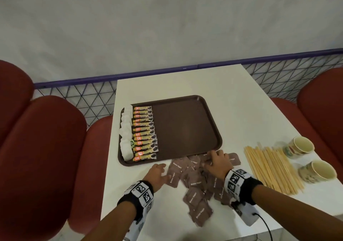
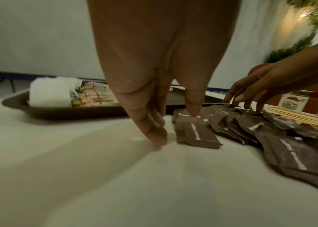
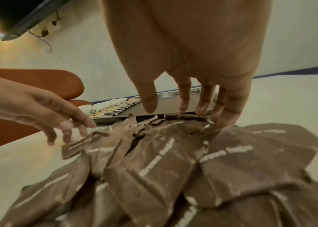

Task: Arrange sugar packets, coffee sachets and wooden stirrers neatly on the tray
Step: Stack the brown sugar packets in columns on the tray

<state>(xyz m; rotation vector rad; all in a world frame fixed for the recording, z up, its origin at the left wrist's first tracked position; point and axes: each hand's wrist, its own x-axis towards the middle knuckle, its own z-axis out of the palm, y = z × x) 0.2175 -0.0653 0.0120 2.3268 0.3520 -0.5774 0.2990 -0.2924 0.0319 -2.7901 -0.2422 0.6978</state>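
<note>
A brown tray [image 1: 185,127] holds a column of white sugar packets [image 1: 126,133] at its left edge and a row of coffee sachets [image 1: 144,133] beside them. Several brown sugar packets [image 1: 196,181] lie in a loose pile on the table in front of the tray. My left hand [image 1: 159,172] is at the pile's left edge, fingers straight and down on the table; its thumb [image 2: 192,107] touches a packet [image 2: 195,132]. My right hand [image 1: 215,157] rests with spread fingers [image 3: 230,112] on the pile's far side, by the tray's front rim. Wooden stirrers [image 1: 271,170] lie to the right.
Two paper cups [image 1: 300,149] [image 1: 319,171] stand right of the stirrers near the table's right edge. Red padded seats [image 1: 42,148] flank the white table [image 1: 241,101]. A mesh fence with a purple rail [image 1: 78,100] runs behind. The tray's right part is bare.
</note>
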